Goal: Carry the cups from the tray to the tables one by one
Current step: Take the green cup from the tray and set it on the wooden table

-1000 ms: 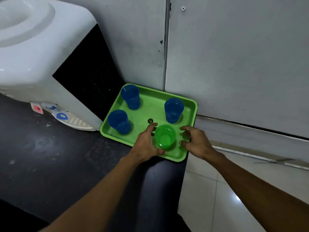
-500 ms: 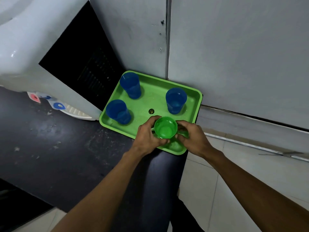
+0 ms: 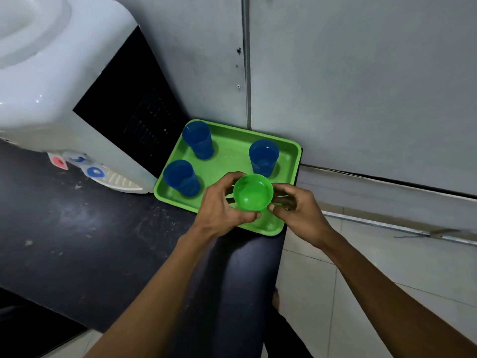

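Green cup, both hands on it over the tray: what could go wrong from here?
1. The green cup is pinched near its rim by the left hand and right hand; it may slip or tip. Any contents cannot be made out.
2. The nearest blue cup stands close behind; a lift drifting back could knock it.
3. The green tray lies at the dark counter's corner; a nudge could shift it off.
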`<state>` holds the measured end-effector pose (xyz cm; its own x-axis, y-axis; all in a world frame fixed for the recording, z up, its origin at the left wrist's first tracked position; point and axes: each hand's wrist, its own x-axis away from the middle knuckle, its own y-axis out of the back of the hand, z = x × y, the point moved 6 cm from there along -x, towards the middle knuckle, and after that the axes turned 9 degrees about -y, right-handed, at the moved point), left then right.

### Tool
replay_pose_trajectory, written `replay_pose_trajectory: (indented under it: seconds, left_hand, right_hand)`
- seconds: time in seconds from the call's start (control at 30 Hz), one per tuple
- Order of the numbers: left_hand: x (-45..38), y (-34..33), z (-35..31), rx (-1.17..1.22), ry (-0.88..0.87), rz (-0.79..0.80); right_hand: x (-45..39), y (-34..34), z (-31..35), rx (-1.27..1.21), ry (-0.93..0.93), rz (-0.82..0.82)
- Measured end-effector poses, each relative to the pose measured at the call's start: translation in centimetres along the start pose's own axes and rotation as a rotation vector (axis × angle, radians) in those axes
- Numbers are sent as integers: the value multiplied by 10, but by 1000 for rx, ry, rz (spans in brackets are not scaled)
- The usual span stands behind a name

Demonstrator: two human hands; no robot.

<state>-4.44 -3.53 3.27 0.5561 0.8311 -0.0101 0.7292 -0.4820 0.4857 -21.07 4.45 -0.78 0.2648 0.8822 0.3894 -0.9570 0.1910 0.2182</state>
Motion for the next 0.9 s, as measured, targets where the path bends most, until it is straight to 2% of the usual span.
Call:
replay_pose_trajectory:
  seconds: [0.27, 0.47, 0.73, 0.9]
  left_hand:
    - [26, 25, -66, -6, -173, 37]
    - [62, 19, -111, -9, -297, 97]
    - [118, -16, -166, 0, -431, 245]
    - [148, -63, -206, 29, -510, 378]
  right_hand:
    - [66, 8, 26, -215, 43, -73]
    - [138, 11, 24, -354, 10, -166]
    - [246, 27, 2, -442, 44, -371]
    - [314, 52, -20, -488, 37, -552]
